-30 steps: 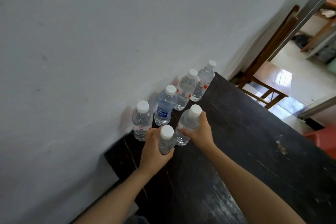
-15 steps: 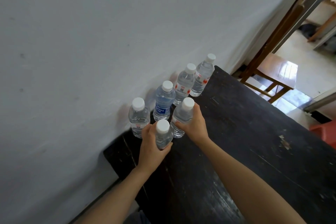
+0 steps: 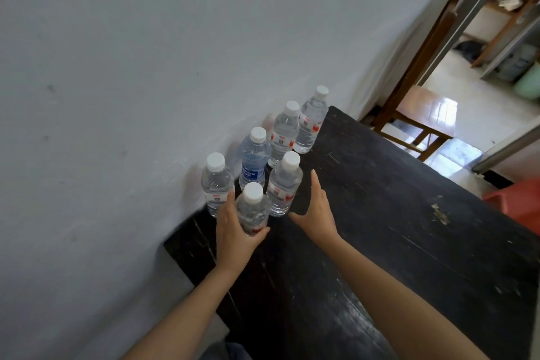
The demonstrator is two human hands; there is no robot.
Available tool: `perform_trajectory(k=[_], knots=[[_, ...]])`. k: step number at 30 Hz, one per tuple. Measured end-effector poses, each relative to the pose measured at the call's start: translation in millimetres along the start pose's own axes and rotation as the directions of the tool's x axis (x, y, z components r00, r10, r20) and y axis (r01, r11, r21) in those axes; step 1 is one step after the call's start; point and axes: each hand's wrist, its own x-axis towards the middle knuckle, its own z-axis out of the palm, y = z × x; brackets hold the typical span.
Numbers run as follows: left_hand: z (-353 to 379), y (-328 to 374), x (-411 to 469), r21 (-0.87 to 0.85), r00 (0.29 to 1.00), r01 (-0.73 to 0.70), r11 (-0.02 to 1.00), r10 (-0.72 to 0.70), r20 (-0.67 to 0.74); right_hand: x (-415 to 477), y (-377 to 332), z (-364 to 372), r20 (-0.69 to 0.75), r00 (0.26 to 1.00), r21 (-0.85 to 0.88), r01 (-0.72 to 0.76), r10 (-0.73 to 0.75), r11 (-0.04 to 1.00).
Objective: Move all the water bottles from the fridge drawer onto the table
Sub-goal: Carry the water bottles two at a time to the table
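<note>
Several clear water bottles with white caps stand upright on the dark wooden table (image 3: 380,213) against the white wall. The row by the wall includes a blue-labelled bottle (image 3: 252,159) among red-labelled ones. My left hand (image 3: 233,231) grips the nearest bottle (image 3: 252,210), which stands on the table in front of the row. Just right of it stands another bottle (image 3: 284,184). My right hand (image 3: 315,207) is beside that bottle, fingers straight and apart from it, holding nothing. The fridge drawer is out of view.
A wooden chair (image 3: 415,114) stands past the far end of the table. A red plastic item (image 3: 520,202) sits by the table's right edge. A doorway at the upper right leads into another room with a tiled floor.
My right hand has let go of its bottle and drawn back with the fingers spread. That bottle now stands on the table. My left hand has kept its grip on the near bottle.
</note>
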Motion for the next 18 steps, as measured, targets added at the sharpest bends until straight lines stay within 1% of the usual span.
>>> perform_trajectory(k=[4, 6, 9, 13, 18], knots=[[-12, 2, -14, 0.059, 0.996, -0.085, 0.995, 0.085, -0.004, -24, 17, -13, -0.017, 1.000, -0.090, -0.021, 0.020, 0.996], [-18, 0, -18, 0.090, 0.995, -0.095, 0.991, 0.095, 0.003, -35, 24, -21, -0.019, 1.000, -0.161, -0.022, 0.020, 0.987], [-27, -1, -28, 0.147, 0.996, -0.089, 0.985, 0.087, 0.024, -51, 35, -30, -0.019, 1.000, -0.242, -0.023, 0.019, 0.970], [-39, -1, -42, 0.234, 0.998, -0.049, 0.971, 0.040, 0.046, -71, 46, -39, -0.034, 0.999, -0.327, -0.003, -0.009, 0.945], [-54, 6, -59, 0.302, 0.997, -0.065, 0.951, 0.053, 0.048, -102, 53, -48, -0.048, 0.998, -0.419, 0.024, -0.048, 0.908]])
